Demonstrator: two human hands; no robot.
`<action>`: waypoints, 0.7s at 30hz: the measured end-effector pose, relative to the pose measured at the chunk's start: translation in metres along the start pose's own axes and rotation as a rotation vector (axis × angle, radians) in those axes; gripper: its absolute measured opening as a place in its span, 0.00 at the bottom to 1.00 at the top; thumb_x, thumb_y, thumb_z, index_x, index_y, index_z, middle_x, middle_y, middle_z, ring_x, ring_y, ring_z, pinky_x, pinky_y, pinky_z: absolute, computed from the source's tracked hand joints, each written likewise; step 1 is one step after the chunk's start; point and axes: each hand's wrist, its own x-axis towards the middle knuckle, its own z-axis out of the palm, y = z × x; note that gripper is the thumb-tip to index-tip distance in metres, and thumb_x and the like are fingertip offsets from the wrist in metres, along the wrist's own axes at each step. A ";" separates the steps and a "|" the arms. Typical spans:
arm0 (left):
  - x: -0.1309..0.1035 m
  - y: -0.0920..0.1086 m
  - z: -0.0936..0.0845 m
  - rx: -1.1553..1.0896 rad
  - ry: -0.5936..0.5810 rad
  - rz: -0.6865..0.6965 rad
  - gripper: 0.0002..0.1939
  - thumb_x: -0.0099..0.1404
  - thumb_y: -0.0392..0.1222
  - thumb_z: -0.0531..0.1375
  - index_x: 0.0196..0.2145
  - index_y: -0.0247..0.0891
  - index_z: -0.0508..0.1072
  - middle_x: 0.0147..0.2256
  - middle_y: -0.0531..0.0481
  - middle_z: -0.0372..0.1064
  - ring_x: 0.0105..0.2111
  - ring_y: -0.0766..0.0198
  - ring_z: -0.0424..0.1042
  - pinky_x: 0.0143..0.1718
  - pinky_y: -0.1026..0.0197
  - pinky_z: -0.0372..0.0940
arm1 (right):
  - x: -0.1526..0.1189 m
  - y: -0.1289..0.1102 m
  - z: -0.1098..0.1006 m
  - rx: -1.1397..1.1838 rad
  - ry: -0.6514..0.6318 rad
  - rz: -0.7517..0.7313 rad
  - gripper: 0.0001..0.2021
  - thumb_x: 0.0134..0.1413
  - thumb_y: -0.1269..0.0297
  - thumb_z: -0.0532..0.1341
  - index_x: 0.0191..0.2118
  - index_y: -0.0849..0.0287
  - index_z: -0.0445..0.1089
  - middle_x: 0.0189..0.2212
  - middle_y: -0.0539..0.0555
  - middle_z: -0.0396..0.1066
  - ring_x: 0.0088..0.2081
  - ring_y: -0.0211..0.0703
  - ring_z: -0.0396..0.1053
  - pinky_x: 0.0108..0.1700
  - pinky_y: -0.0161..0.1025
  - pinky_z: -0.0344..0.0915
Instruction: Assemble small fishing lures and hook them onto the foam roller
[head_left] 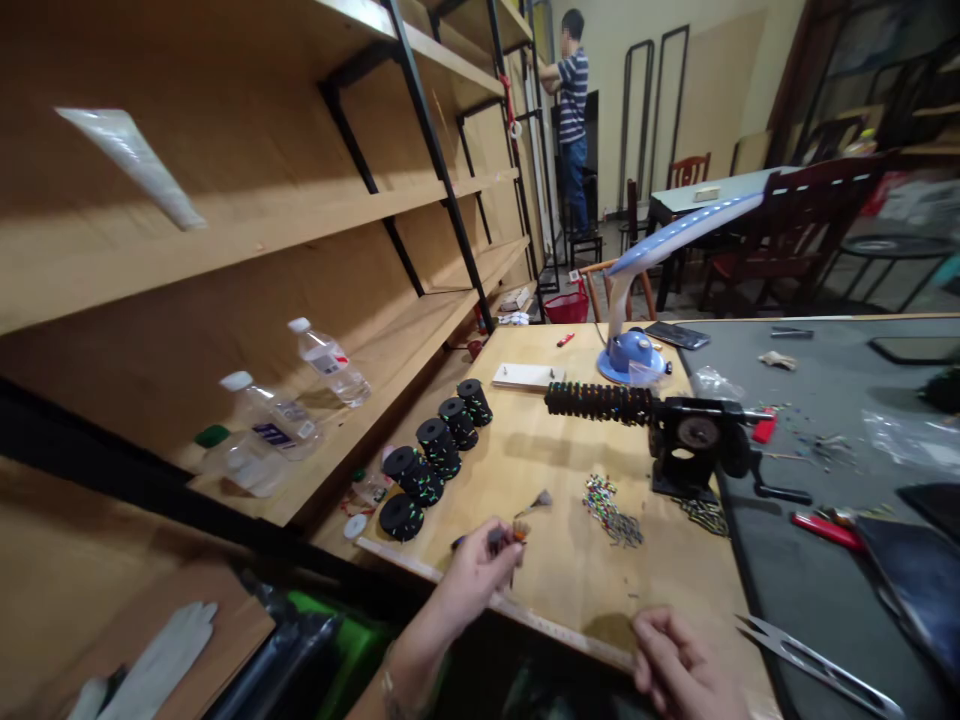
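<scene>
The right hand (pixel 675 665) is nearest, fingers curled (around anything or not, I cannot tell). Over the near edge of the table (pixel 562 585), the left hand (pixel 480 565) pinches a small orange piece (pixel 519 534), left of some coloured bits (pixel 600 496).

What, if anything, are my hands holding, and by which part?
The left hand pinches a small orangish object; which part is gripped can't be told. No held object shows in the right hand.
</scene>
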 end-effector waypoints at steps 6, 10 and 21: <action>-0.045 0.004 0.071 -0.571 -0.133 -0.186 0.22 0.52 0.56 0.67 0.25 0.37 0.62 0.20 0.60 0.59 0.15 0.76 0.50 0.17 0.68 0.44 | -0.007 0.002 0.018 0.009 -0.085 -0.068 0.25 0.41 0.37 0.65 0.26 0.58 0.65 0.11 0.45 0.66 0.12 0.29 0.52 0.16 0.28 0.46; -0.054 0.002 0.091 -0.579 -0.125 -0.222 0.24 0.51 0.58 0.67 0.24 0.38 0.61 0.19 0.60 0.59 0.14 0.77 0.48 0.16 0.68 0.42 | -0.013 0.007 0.017 0.010 -0.059 -0.074 0.25 0.42 0.38 0.65 0.26 0.58 0.64 0.11 0.44 0.65 0.12 0.28 0.52 0.16 0.28 0.47; -0.059 0.003 0.096 -0.349 -0.020 -0.076 0.16 0.54 0.48 0.66 0.22 0.36 0.65 0.18 0.59 0.56 0.21 0.70 0.56 0.23 0.67 0.53 | -0.012 0.006 0.017 -0.040 -0.063 -0.014 0.30 0.33 0.33 0.65 0.26 0.60 0.68 0.10 0.46 0.65 0.12 0.29 0.53 0.15 0.29 0.47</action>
